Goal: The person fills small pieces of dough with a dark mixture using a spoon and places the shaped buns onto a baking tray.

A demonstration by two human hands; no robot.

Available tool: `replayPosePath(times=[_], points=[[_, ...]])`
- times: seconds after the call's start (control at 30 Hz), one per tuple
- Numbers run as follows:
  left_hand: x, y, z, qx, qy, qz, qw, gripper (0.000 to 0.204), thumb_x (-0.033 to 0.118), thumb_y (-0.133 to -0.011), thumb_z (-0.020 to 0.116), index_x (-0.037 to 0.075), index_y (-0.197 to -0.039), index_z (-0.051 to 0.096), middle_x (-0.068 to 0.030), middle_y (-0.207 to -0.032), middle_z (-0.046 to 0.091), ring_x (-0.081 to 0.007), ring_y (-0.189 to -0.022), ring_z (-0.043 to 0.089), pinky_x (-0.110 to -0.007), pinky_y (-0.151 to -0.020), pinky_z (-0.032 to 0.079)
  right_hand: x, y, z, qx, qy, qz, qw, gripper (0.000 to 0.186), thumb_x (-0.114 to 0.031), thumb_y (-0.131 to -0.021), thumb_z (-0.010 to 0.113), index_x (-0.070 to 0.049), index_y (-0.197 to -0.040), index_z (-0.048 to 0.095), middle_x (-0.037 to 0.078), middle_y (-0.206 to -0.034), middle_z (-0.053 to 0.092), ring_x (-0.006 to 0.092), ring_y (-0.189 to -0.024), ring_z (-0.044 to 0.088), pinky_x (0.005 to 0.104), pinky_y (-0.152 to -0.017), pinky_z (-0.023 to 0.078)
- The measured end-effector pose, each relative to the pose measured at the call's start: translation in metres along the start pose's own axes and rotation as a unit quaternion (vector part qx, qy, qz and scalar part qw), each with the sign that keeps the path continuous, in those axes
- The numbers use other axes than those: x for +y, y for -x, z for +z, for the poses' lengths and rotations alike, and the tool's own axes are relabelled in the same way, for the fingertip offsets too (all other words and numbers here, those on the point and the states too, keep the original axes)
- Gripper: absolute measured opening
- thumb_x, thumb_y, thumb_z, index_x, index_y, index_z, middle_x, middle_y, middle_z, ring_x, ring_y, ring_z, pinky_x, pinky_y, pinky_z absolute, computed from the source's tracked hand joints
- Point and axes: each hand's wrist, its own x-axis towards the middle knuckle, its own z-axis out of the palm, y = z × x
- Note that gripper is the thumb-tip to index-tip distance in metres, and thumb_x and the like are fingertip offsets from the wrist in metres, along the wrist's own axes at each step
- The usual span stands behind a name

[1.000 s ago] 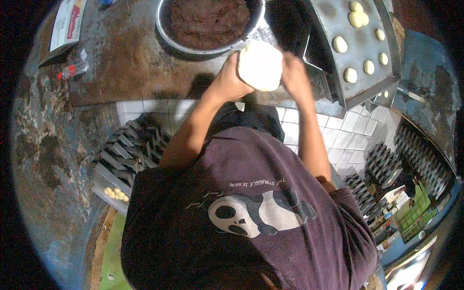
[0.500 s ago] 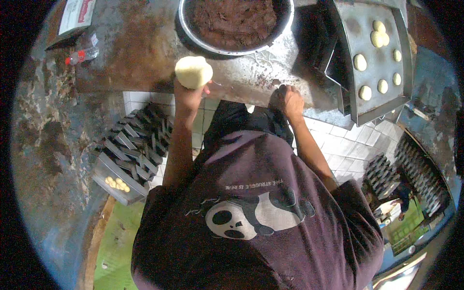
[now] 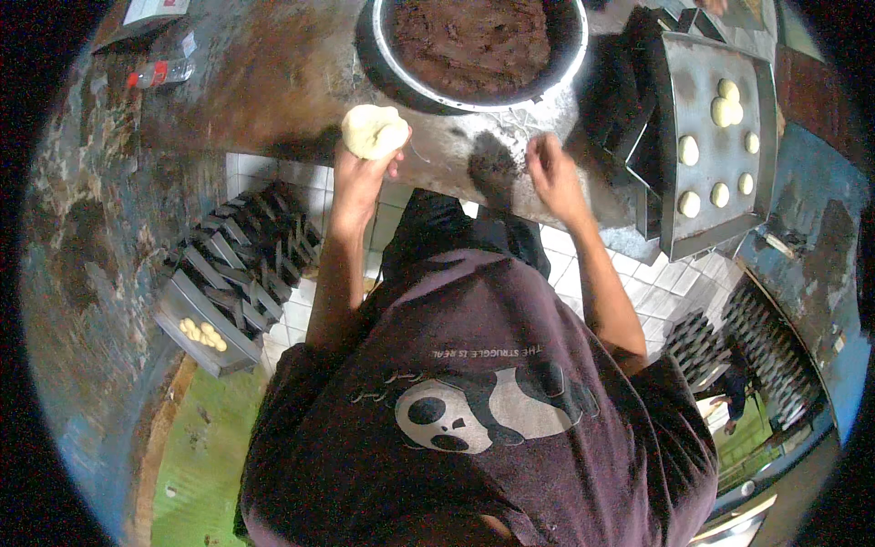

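Observation:
My left hand (image 3: 363, 182) is closed around the underside of a pale piece of dough (image 3: 375, 133), held up over the table's near edge. The dough's upper face looks widened, with a dent in its middle. My right hand (image 3: 555, 180) is over the table below the bowl, its fingers curled inward and their tips partly hidden; whether something small is in them does not show. Just beyond both hands stands a round metal bowl (image 3: 416, 89) of dark brown paste (image 3: 469, 46).
On the right, a metal tray (image 3: 702, 68) carries several dough balls (image 3: 689, 203). A clear bottle with a red cap (image 3: 164, 73) lies at the far left, near a box (image 3: 150, 13). Stacked metal trays (image 3: 241, 260) stand low on the left, the front one holding dough pieces (image 3: 202, 334).
My right hand has lifted off the table's near edge and moved up toward the bowl. My left hand still holds the dough, whose top now appears dented. The whole view has shifted slightly.

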Motion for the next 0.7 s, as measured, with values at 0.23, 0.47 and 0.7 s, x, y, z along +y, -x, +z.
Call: replayPosePath(times=[0.23, 0.47, 0.7], points=[[0.004, 0.006, -0.003, -0.014, 0.003, 0.003, 1.0, 0.035, 0.006, -0.088, 0.078, 0.006, -0.12, 0.063, -0.0043, -0.096, 0.072, -0.0099, -0.073, 0.062, -0.026, -0.057, 0.046, -0.011, -0.192, -0.024, 0.091, 0.252, -0.256, 0.929, 0.046, -0.011, -0.095, 0.057, -0.011, -0.141, 0.057, 0.026, -0.132, 0.063, 0.0431, -0.111, 0.067, 0.0495, -0.096, 0.056], [0.004, 0.022, -0.015, 0.028, -0.018, 0.02, 0.999, 0.036, 0.008, -0.087, 0.08, 0.005, -0.119, 0.064, -0.0028, -0.095, 0.072, -0.0077, -0.073, 0.062, -0.024, -0.056, 0.046, -0.023, -0.244, -0.024, -0.008, 0.318, -0.282, 0.905, 0.039, -0.019, -0.095, 0.06, -0.008, -0.133, 0.062, 0.026, -0.126, 0.066, 0.041, -0.098, 0.07, 0.0474, -0.085, 0.058], [-0.008, 0.017, -0.023, 0.061, -0.003, 0.004, 0.998, 0.053, 0.005, -0.082, 0.084, 0.007, -0.129, 0.06, -0.003, -0.103, 0.071, -0.0101, -0.08, 0.064, -0.025, -0.06, 0.048, -0.004, -0.25, -0.037, -0.228, 0.395, -0.159, 0.876, 0.041, -0.012, -0.094, 0.06, -0.013, -0.136, 0.062, 0.015, -0.13, 0.067, 0.0329, -0.112, 0.067, 0.0426, -0.095, 0.055]])
